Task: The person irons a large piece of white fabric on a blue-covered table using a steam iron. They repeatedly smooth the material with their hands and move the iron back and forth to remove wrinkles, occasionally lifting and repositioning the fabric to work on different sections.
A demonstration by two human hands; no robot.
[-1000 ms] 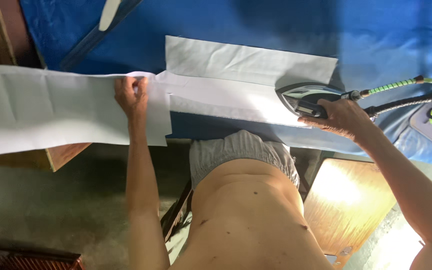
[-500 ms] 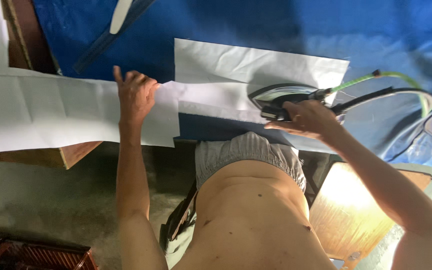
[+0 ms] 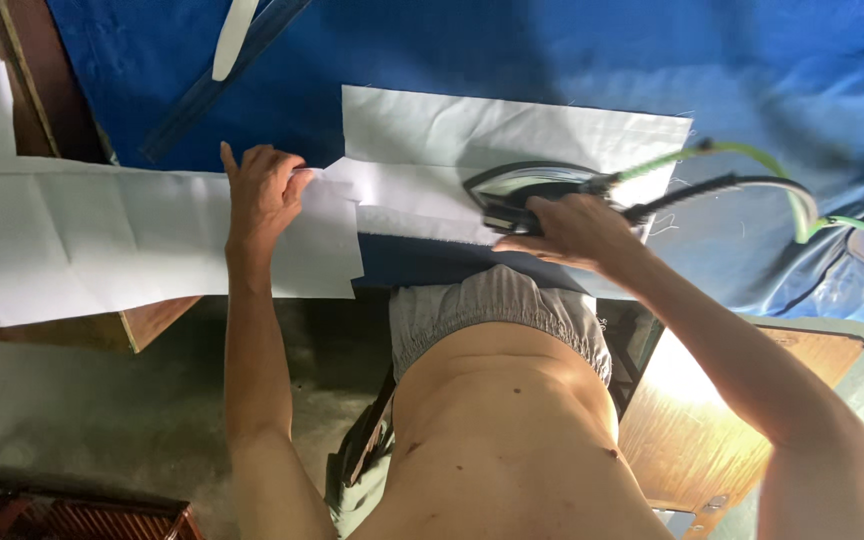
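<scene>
I see blue table cover (image 3: pixel 552 60) | white fabric strip (image 3: pixel 102 240) lying flat across it | left hand (image 3: pixel 262 190) spread flat, pinning strip | right hand (image 3: pixel 572 230) clamped on iron (image 3: pixel 522 190) | I'd glide slowly, strip kept taut.

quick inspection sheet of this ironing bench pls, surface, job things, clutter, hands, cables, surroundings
surface: blue cloth cover over the bench, wrinkled at the right.
job's things: white fabric panel lies flat; iron rests on it; long white fabric strip runs off to the left.
clutter: white flat tool and dark ruler-like bar at the top left.
hands: left hand presses the strip's edge; right hand grips the iron's handle.
cables: green hose and black cord loop right from the iron.
surroundings: wooden board lower right, concrete floor, red crate bottom left.
</scene>
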